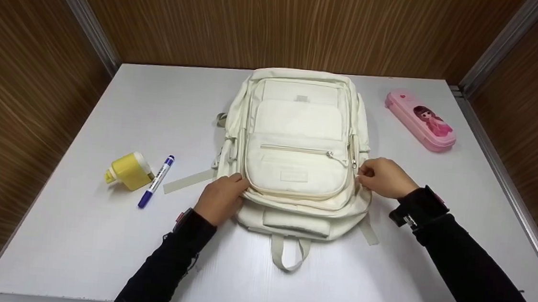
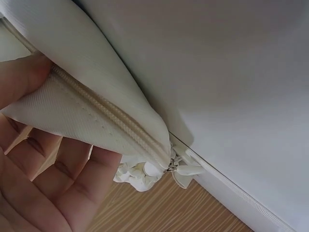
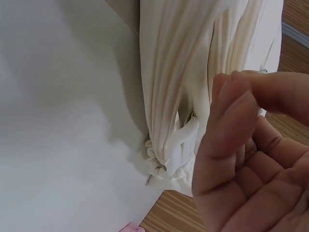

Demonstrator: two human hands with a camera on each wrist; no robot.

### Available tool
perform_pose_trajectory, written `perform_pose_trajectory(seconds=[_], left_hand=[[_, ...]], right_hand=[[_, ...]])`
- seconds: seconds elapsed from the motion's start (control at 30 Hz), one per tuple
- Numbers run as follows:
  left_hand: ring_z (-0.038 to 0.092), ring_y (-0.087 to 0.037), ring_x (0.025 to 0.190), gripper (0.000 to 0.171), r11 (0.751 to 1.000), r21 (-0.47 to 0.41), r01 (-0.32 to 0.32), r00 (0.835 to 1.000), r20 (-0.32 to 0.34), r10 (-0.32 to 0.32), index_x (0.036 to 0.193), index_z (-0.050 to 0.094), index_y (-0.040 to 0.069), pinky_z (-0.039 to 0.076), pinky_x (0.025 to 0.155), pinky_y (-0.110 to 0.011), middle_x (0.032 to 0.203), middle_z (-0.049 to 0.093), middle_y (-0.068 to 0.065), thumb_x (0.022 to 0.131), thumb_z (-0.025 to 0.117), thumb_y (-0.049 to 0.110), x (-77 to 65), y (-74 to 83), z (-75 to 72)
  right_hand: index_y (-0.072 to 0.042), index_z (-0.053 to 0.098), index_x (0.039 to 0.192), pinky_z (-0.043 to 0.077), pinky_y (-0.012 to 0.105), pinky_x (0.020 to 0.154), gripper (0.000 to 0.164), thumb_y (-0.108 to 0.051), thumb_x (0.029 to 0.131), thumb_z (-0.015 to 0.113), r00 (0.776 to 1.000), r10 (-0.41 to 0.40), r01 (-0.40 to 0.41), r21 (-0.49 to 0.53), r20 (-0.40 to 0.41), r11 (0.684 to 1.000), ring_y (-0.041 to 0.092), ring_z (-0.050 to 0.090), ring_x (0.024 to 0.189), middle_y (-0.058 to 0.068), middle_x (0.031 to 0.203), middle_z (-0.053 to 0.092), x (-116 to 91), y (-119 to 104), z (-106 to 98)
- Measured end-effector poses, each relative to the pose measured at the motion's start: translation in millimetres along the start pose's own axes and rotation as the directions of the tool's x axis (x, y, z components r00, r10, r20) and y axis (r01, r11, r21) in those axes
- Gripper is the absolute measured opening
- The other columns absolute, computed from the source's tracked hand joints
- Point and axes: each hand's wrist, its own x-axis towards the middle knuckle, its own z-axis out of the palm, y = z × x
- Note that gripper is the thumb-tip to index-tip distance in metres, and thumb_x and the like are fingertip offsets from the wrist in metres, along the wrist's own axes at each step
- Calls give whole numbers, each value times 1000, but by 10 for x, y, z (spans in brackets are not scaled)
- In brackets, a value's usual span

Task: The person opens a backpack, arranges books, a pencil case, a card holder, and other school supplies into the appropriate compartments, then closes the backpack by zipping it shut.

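A cream backpack lies flat on the white table, front side up, its top loop toward the person. The left hand grips the bag's lower left edge. In the left wrist view its thumb presses the cloth beside a zipper, with the fingers underneath. At the bag's right side, the right hand pinches with thumb and index finger at a zipper pull. The right wrist view shows those fingertips together; what lies between them is mostly hidden. Pleated side cloth hangs beside them.
Left of the bag lie a yellow bottle with a white base and a blue-capped marker. A pink pencil case with a doll picture rests at the back right. Wood-grain panels stand around three sides of the table.
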Motion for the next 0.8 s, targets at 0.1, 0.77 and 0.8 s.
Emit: perform_pose_trajectory(seconds=[0.1, 0.77, 0.8], left_hand=[[60, -29, 72, 24, 1000, 3, 17, 1000, 21, -17, 92, 61, 11, 48, 58, -39, 90, 63, -4, 74, 72, -1, -1, -23, 2], [58, -27, 68, 22, 999, 38, 4, 999, -45, -2, 89, 61, 9, 47, 56, -37, 86, 61, -4, 73, 69, -3, -5, -44, 48], [58, -28, 68, 22, 999, 41, 3, 999, -48, -1, 89, 60, 8, 47, 56, -37, 86, 61, -4, 73, 69, -4, -4, -41, 49]], right_hand=[[-4, 66, 80, 39, 22, 59, 7, -6, 85, 62, 999, -39, 39, -2, 1, 999, 8, 50, 61, 1, 66, 62, -40, -35, 25], [-5, 65, 81, 45, 20, 56, 5, -5, 86, 63, 997, -69, 65, 100, 39, 993, 7, 54, 61, 1, 69, 63, -185, -122, 181], [-5, 65, 81, 45, 20, 56, 5, -5, 86, 64, 997, -70, 66, 104, 42, 992, 7, 54, 61, 1, 70, 64, -193, -124, 184]])
